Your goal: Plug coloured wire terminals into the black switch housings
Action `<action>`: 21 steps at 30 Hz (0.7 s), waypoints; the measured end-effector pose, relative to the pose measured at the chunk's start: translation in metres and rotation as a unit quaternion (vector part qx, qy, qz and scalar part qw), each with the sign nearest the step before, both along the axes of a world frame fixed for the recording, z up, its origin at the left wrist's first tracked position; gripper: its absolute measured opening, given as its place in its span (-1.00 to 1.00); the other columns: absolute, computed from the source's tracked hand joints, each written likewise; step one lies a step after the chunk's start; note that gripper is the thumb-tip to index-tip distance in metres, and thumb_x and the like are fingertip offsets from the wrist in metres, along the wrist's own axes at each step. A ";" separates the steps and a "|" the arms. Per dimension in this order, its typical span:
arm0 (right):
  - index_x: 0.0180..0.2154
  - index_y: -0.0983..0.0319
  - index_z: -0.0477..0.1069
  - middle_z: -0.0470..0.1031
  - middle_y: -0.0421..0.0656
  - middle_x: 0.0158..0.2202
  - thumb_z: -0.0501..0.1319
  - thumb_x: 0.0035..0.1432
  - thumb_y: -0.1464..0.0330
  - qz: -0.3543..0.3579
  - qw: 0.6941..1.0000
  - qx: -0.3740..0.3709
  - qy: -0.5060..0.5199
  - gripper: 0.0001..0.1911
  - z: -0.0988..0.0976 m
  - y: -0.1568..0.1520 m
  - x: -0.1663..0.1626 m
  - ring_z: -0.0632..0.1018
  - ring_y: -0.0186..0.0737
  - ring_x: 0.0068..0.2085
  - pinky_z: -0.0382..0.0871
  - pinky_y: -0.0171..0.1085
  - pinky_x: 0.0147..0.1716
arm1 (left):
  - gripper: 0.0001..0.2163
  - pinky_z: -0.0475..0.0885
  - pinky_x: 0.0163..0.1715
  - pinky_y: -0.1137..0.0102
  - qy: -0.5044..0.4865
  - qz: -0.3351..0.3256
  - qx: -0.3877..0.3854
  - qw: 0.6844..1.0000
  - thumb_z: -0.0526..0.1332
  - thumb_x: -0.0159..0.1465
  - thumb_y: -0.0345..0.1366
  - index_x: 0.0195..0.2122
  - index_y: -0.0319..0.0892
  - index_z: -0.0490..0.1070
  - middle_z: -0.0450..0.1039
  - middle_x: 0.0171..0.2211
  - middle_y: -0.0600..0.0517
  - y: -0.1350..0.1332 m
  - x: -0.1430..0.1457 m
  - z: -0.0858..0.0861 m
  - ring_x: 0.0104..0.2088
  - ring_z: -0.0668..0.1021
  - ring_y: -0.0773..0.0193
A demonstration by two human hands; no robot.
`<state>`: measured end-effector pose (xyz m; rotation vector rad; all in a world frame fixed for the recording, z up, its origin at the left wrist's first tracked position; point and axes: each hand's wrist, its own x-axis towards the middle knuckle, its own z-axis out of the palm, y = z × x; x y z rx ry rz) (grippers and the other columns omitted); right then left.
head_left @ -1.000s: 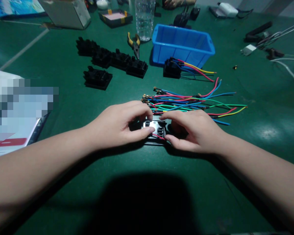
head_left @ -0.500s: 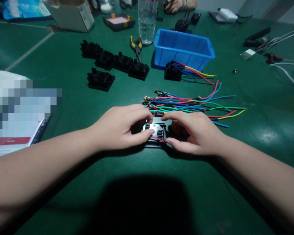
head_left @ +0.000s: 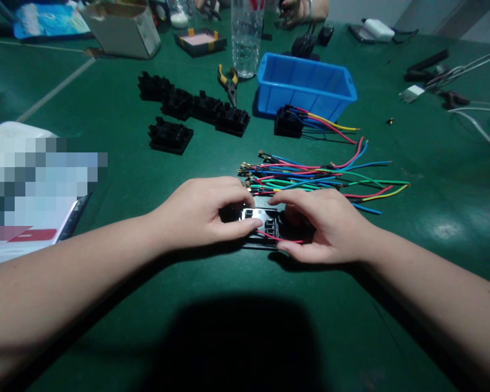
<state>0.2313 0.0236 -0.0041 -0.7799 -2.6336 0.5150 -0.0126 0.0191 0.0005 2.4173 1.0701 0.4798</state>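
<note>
A small black plastic housing (head_left: 270,224) with a shiny upper face lies between my hands on the green table. My left hand (head_left: 204,209) grips its left side, fingers curled at the far edge and thumb pressed on top. A thin red wire (head_left: 269,236) runs from under that thumb to the right, across the housing towards my right palm. My right hand (head_left: 326,223) is curled around the right side, its thumb at the near right corner and index finger by the far edge. Its other fingers are partly hidden. Just beyond lies a bundle of coloured wires (head_left: 310,177) with metal terminals.
Several black housings (head_left: 204,106) sit at the back left, near yellow-handled pliers (head_left: 229,84). A wired housing (head_left: 288,121) stands before a blue bin (head_left: 306,92). Behind are a water bottle (head_left: 245,49), a cardboard box (head_left: 124,30) and another person's hand (head_left: 296,12).
The red wire now shows further right, reaching towards my right palm. My left thumb has slid slightly right on the housing. The whole view has shifted a little.
</note>
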 end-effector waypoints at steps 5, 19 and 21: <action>-0.02 0.24 0.32 0.50 -0.23 -0.43 0.24 0.10 0.13 -0.005 1.000 0.007 -0.015 -0.53 0.001 -0.001 0.000 0.38 -0.37 -0.54 0.11 -0.38 -0.50 | -0.76 0.29 -0.38 0.46 -0.001 -0.003 0.006 1.000 0.19 0.26 -0.11 -0.25 -0.17 0.50 0.49 -0.37 0.04 0.000 0.000 0.000 -0.36 0.49 0.31; -0.18 0.25 0.37 0.46 -0.26 -0.47 0.26 0.08 0.13 -0.011 0.999 0.001 -0.047 -0.64 0.001 -0.001 -0.003 0.36 -0.37 -0.54 0.05 -0.37 -0.51 | -0.70 0.32 -0.32 0.42 0.043 -0.018 0.014 0.999 0.00 0.37 -0.14 -0.22 -0.18 0.45 0.47 -0.29 0.00 -0.001 -0.001 0.000 -0.28 0.49 0.25; -0.19 0.25 0.37 0.47 -0.25 -0.46 0.25 0.10 0.12 -0.013 0.999 0.002 -0.051 -0.64 0.001 -0.001 -0.002 0.37 -0.36 -0.54 0.05 -0.37 -0.50 | -0.70 0.32 -0.32 0.42 0.043 -0.020 0.013 0.999 -0.02 0.38 -0.15 -0.22 -0.19 0.45 0.48 -0.28 -0.01 -0.001 -0.001 0.000 -0.28 0.49 0.25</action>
